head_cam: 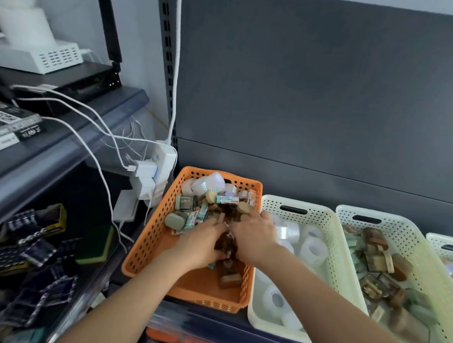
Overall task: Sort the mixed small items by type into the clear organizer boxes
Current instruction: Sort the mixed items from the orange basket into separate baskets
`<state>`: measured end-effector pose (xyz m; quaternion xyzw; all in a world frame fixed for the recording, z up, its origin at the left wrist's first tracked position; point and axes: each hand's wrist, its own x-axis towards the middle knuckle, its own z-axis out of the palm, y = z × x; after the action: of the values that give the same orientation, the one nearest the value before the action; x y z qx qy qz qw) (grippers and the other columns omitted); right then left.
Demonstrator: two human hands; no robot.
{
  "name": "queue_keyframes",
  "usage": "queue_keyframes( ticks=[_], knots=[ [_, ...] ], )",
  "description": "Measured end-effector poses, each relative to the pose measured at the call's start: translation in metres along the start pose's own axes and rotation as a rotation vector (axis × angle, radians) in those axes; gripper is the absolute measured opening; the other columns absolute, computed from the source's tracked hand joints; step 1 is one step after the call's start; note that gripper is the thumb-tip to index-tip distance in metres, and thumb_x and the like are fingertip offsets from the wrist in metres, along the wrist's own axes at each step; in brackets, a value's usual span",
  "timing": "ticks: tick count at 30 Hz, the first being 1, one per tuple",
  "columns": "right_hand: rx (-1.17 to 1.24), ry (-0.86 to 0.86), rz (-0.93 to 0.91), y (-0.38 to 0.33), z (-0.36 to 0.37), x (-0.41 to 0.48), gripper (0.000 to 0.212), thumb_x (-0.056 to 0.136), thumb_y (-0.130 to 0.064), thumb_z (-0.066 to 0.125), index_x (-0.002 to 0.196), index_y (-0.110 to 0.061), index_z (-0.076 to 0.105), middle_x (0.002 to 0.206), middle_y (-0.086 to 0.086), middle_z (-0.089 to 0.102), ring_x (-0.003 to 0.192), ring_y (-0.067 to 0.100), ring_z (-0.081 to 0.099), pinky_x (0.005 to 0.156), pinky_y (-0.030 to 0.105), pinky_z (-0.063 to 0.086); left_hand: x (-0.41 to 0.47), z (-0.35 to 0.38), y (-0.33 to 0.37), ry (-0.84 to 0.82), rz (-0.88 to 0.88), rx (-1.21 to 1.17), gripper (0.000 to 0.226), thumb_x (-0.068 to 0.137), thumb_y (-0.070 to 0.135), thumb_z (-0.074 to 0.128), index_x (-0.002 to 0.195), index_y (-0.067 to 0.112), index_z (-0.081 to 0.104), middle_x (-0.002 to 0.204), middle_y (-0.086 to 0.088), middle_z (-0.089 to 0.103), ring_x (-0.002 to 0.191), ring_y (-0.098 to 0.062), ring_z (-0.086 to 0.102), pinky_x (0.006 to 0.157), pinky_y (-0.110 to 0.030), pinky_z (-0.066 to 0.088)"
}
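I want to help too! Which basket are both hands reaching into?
The orange basket, farthest left. The left hand and right hand are both in its mixed pile; the pale basket of white rolls and the pale basket beyond it have none.

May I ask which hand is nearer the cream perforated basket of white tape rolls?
Right: the right hand is beside the cream perforated basket, the left hand farther left in the orange perforated basket.

We look down on an orange basket (pixel 151 235) on the shelf, its far end heaped with mixed items (pixel 193 203): white rolls, small jars, green cases. Just beside it on the right, a cream basket (pixel 270 206) holds white tape rolls (pixel 312 248). The next cream basket (pixel 393 224) holds brown tins (pixel 374 239) and jars.
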<state>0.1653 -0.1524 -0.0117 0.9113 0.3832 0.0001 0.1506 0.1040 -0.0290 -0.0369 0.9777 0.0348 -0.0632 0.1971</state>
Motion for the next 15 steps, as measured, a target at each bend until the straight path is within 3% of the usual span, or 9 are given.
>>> queue_keyframes(
  ticks=[5, 10, 15],
  knots=[
    [0.031, -0.025, 0.022, -0.001, 0.002, 0.002, 0.032, 0.079, -0.034, 0.062, 0.111, -0.029, 0.060, 0.113, 0.003, 0.058, 0.122, 0.027, 0.036, 0.095, 0.039, 0.030, -0.006, -0.008, -0.011, 0.012, -0.067, -0.171, 0.062, 0.084, 0.027, 0.070, 0.139, 0.024, 0.043, 0.139, 0.004, 0.048, 0.124, -0.016, 0.048, 0.101, -0.033, 0.042],
    [0.327, 0.184, 0.061, 0.006, 0.000, -0.014, 0.041, 0.076, -0.048, 0.066, 0.106, -0.020, 0.060, 0.108, -0.002, 0.060, 0.109, 0.020, 0.044, 0.086, 0.032, 0.038, -0.008, -0.016, -0.013, 0.081, -0.114, -0.429, 0.057, 0.091, 0.028, 0.063, 0.142, 0.027, 0.039, 0.146, 0.004, 0.039, 0.133, -0.016, 0.039, 0.109, -0.037, 0.036],
    [0.724, 0.432, 0.195, 0.022, -0.001, -0.039, 0.049, 0.074, -0.035, 0.073, 0.119, -0.021, 0.061, 0.101, -0.003, 0.062, 0.091, 0.017, 0.058, 0.075, 0.031, 0.050, -0.006, -0.023, 0.007, 0.249, -0.087, -0.604, 0.061, 0.089, 0.033, 0.064, 0.143, 0.031, 0.035, 0.144, 0.008, 0.040, 0.131, -0.014, 0.040, 0.107, -0.039, 0.038]
  ],
)
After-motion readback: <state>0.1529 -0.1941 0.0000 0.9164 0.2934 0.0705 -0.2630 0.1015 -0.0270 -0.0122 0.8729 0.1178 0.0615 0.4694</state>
